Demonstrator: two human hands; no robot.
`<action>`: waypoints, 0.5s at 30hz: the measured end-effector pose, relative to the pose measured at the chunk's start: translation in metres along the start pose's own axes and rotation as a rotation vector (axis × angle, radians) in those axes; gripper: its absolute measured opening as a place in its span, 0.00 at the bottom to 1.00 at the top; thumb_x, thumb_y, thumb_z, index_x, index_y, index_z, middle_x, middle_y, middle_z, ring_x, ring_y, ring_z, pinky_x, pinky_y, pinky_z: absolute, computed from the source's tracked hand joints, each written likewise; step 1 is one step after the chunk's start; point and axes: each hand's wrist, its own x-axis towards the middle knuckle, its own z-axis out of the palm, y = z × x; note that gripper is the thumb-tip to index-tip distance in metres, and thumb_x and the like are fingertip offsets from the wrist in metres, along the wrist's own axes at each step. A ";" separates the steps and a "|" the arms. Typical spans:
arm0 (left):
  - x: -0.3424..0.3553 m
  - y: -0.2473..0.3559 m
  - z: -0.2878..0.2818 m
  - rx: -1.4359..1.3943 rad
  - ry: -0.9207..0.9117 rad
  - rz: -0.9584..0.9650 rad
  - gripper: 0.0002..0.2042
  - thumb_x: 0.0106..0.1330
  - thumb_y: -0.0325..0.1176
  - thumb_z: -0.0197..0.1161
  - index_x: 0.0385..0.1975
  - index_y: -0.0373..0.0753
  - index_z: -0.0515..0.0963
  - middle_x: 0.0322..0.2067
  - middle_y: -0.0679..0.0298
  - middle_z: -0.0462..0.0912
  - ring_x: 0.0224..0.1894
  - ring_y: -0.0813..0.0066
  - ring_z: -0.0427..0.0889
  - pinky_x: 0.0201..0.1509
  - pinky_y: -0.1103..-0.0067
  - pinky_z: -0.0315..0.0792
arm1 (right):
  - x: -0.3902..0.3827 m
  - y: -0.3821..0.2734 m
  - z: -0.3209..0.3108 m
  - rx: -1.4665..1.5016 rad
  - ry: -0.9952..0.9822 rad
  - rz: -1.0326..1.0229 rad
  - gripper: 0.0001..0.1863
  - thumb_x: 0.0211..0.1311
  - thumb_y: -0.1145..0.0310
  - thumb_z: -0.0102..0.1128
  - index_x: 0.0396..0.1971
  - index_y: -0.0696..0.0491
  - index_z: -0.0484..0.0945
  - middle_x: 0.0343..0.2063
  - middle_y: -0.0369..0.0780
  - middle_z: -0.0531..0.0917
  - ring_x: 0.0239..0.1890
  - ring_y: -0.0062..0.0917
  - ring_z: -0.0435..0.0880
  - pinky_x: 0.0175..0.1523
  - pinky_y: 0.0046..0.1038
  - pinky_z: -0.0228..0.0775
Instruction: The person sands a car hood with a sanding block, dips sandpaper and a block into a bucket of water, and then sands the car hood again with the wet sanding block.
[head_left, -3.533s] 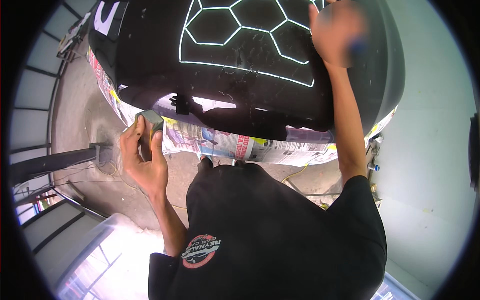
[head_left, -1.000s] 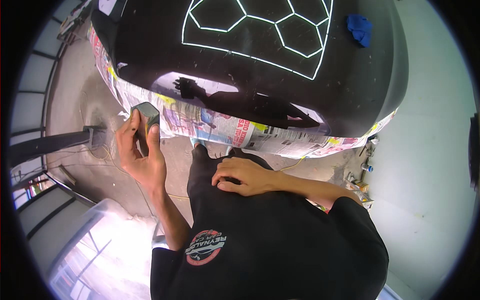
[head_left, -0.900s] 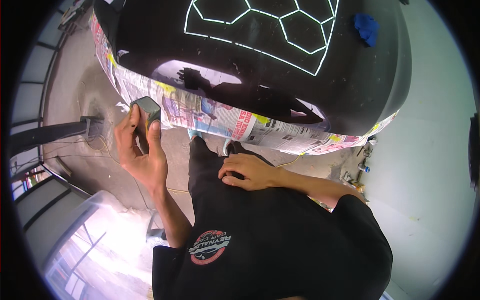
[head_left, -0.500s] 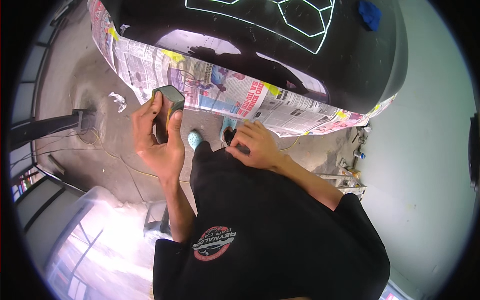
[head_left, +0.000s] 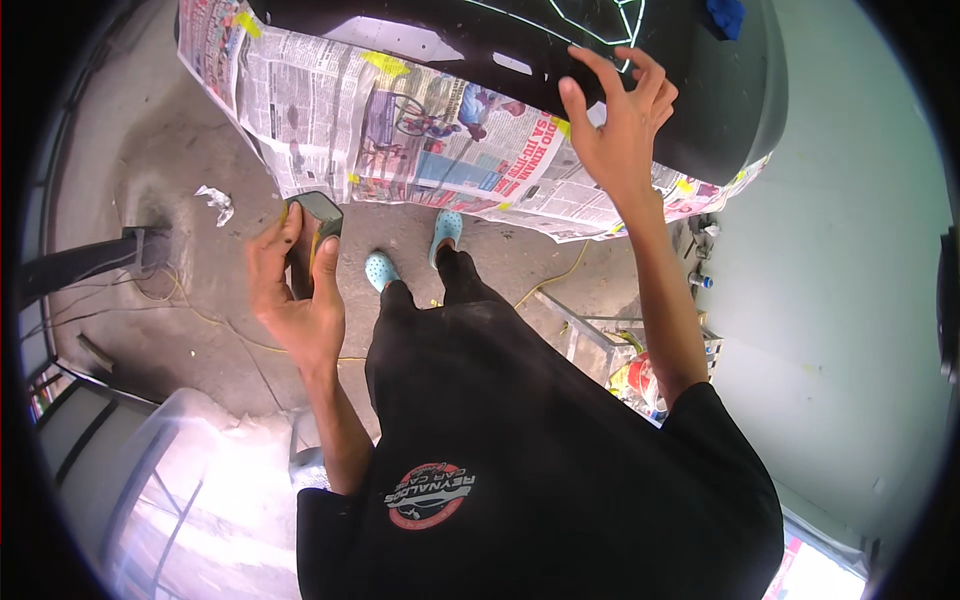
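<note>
My left hand [head_left: 298,290] is closed around a small rectangular block [head_left: 318,212] with a grey-green top and brownish sides, held up in front of the newspaper's lower left edge. Over the near edge of a glossy black car body panel [head_left: 700,110] is my right hand [head_left: 622,130], its fingers spread and bent, with nothing seen in it. Whether its fingertips touch the panel I cannot tell. Printed newspaper [head_left: 310,120], fixed with yellow tape [head_left: 385,64], hangs along the panel's near edge. Bright hexagonal light lines reflect in the black surface.
A blue cloth [head_left: 726,16] lies on the panel's far right. On the concrete floor are a crumpled white scrap [head_left: 216,205] and a yellow cord [head_left: 232,336]. A dark post arm [head_left: 80,262] juts in from the left. A metal-framed stand [head_left: 590,330] with cans is at right, near a pale wall [head_left: 830,300].
My right hand has risen from my waist to the black panel, and its fingers have spread. The left hand keeps the block and sits slightly lower and further left. The view has shifted.
</note>
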 end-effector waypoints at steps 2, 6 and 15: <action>-0.003 -0.001 -0.005 0.012 -0.010 0.030 0.18 0.62 0.16 0.69 0.53 0.27 0.81 0.51 0.50 0.80 0.54 0.62 0.82 0.59 0.73 0.79 | 0.012 0.004 0.006 -0.056 0.059 0.012 0.17 0.72 0.50 0.59 0.58 0.30 0.83 0.63 0.43 0.69 0.65 0.45 0.61 0.68 0.53 0.48; -0.010 -0.004 -0.018 0.068 -0.083 0.102 0.20 0.66 0.20 0.68 0.59 0.28 0.78 0.53 0.54 0.78 0.58 0.66 0.80 0.64 0.73 0.76 | 0.040 0.008 0.009 -0.175 -0.026 0.119 0.20 0.73 0.55 0.55 0.61 0.39 0.80 0.65 0.54 0.67 0.68 0.52 0.60 0.70 0.56 0.50; -0.019 0.004 -0.041 0.054 -0.028 0.068 0.20 0.65 0.19 0.68 0.58 0.30 0.80 0.51 0.57 0.79 0.52 0.70 0.80 0.57 0.75 0.76 | 0.070 0.034 0.030 -0.212 -0.042 0.096 0.20 0.74 0.53 0.52 0.59 0.39 0.82 0.68 0.51 0.66 0.69 0.50 0.62 0.68 0.56 0.53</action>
